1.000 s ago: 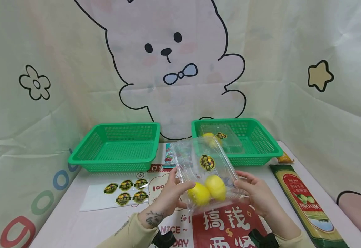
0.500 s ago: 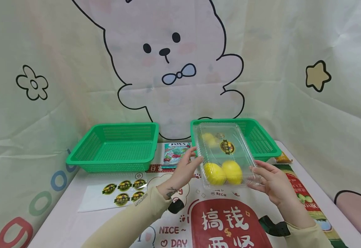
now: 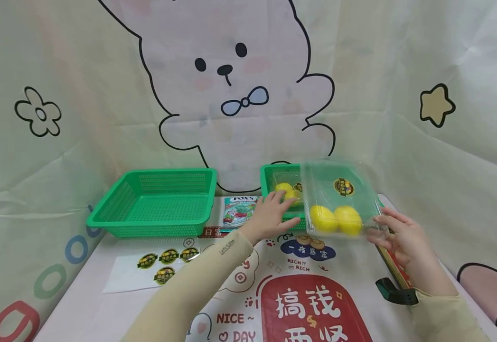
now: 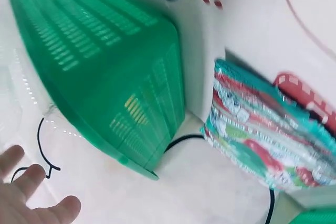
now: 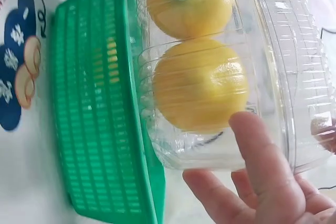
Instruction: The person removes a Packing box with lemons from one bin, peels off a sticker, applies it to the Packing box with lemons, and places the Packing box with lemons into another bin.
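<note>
My right hand point(image 3: 406, 249) grips the right edge of a clear plastic clamshell box point(image 3: 325, 183), thumb on its wall and fingers below. Two yellow, lemon-like fruits point(image 5: 199, 85) lie inside at its near end, and a round black-and-gold sticker point(image 3: 343, 187) is on the lid. The box is held tilted over the right green basket point(image 3: 269, 172), covering much of it. Within that basket, another clear box with yellow fruits point(image 3: 284, 189) and a sticker is partly visible. My left hand point(image 3: 271, 218), fingers spread, holds nothing and is left of the held box, before the basket.
Another green basket point(image 3: 152, 228) stands at the left. A teal candy bag point(image 3: 237, 212) lies between the baskets. A sheet of round stickers point(image 3: 122, 275) is on the table at left. A long packet point(image 3: 395, 268) lies partly hidden behind my right hand.
The box with the fruits has moved forward and right, from above the table to over the right basket. My left hand has let go of it; my right hand still holds it.
</note>
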### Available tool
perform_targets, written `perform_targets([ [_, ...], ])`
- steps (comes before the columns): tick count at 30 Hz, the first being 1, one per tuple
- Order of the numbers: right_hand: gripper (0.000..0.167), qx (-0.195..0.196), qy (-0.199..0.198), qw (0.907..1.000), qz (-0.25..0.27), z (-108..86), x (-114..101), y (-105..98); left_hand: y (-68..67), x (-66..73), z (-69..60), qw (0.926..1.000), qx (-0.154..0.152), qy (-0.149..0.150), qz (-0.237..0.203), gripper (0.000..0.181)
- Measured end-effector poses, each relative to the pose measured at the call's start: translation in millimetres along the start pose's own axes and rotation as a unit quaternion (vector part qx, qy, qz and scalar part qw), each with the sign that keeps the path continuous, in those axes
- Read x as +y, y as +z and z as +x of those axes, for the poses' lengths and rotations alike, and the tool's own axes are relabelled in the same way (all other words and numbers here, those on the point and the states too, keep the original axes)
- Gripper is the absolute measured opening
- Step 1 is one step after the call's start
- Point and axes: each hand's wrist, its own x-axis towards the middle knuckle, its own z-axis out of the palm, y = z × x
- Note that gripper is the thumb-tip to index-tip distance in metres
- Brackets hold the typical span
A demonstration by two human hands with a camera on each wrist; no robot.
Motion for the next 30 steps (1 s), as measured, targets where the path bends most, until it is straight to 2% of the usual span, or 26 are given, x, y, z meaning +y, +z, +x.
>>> perform_targets([
  [4, 0.016, 0.006, -0.006, 1.0, 0.004, 14.1, -14, -9, 6.0, 0.4, 11.3, 0.9965, -0.06, 0.011, 0.057, 0.067],
  [6, 0.014, 0.018, -0.007, 0.9996, -0.021, 22.1, -22, -12, 8.2, 1.0, 14.8, 0.9929, -0.089, 0.011, 0.079, 0.069],
  [10, 0.014, 0.038, -0.009, 0.9959, -0.082, 40.7, -37, -17, 11.0, 0.5, 16.9, 0.9881, -0.116, 0.003, 0.101, 0.071],
  [15, 0.015, 0.066, -0.01, 0.9831, -0.171, 63.0, -55, -23, 11.9, 0.2, 15.9, 0.9887, -0.11, 0.002, 0.102, 0.072],
  [20, 0.059, 0.091, -0.007, 0.9565, -0.277, 80.1, -66, -23, 12.8, -2.1, 14.6, 0.9894, -0.101, 0.003, 0.104, 0.072],
  [22, 0.07, 0.097, -0.011, 0.9454, -0.311, 85.0, -68, -23, 13.5, -3.8, 14.3, 0.9897, -0.098, 0.003, 0.104, 0.071],
  [25, 0.07, 0.103, -0.013, 0.9387, -0.329, 90.8, -69, -24, 14.6, -6.3, 14.2, 0.9898, -0.097, 0.004, 0.104, 0.071],
  [30, 0.07, 0.113, -0.013, 0.9362, -0.333, 99.5, -68, -26, 16.2, -9.5, 14.7, 0.9901, -0.093, 0.011, 0.104, 0.07],
])
